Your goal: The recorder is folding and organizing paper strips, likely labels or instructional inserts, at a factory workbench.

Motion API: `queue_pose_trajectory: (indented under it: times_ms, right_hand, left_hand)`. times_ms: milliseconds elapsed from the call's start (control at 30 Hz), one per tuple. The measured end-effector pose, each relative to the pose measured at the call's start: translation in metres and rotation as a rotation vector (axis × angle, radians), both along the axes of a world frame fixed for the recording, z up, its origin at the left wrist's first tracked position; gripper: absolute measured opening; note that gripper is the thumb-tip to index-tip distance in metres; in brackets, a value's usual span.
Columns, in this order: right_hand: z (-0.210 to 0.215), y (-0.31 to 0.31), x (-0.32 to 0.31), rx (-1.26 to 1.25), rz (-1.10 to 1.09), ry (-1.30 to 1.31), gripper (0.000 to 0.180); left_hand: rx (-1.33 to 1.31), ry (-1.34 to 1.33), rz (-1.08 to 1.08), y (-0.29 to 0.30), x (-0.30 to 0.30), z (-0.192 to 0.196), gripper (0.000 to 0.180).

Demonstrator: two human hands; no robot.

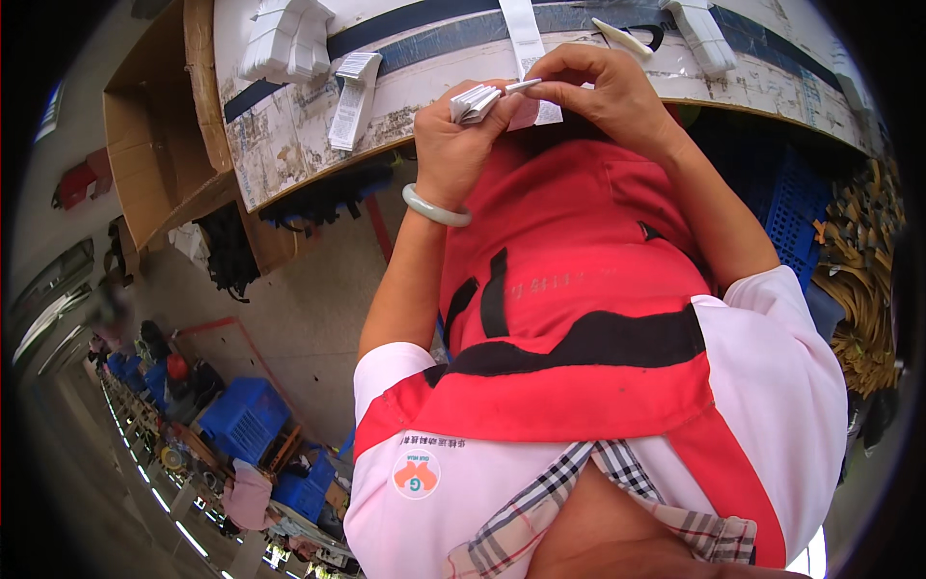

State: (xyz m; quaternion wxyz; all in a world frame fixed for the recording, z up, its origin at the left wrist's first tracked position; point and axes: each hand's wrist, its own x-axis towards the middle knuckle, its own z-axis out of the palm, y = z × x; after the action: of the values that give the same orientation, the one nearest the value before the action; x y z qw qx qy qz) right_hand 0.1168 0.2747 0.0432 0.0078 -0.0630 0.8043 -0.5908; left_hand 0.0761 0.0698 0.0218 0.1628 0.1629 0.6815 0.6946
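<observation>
My left hand [458, 145], with a pale bangle [436, 206] on its wrist, is closed round a fanned bunch of folded white labels [475, 103] at the table's near edge. The thumb and fingers of my right hand [603, 96] pinch one small folded white label [524, 86], whose other end meets the left fingertips. Just beyond both hands, a long printed label strip [522, 34] lies across the table. Part of a printed strip [549, 112] shows below the right fingers.
On the worktable [280, 154] lie a stack of white labels [286, 43], a bundled strip [354, 101], another bundle [701, 37] and a white pointed tool [622, 37] by a black loop. An open cardboard box [159, 145] stands left; a blue crate [797, 212] sits under the table at right.
</observation>
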Motion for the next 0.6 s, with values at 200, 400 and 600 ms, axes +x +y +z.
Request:
queue_pose_trajectory:
  times_ms: [200,400,600]
  right_hand:
    - [0.004,-0.002,0.005,-0.023,0.054,-0.016,0.018]
    - [0.02,0.011,0.013,-0.48,0.296,-0.506,0.013]
    - [-0.003,-0.024,0.033,-0.476,0.055,-0.375,0.014]
  left_hand:
    - [0.061,-0.071,0.012,-0.001,0.009,-0.005,0.015]
    - [0.3,-0.592,-0.104,0.001,0.015,-0.005,0.03]
    - [0.266,-0.685,-0.169,0.003,0.043,-0.006,0.059]
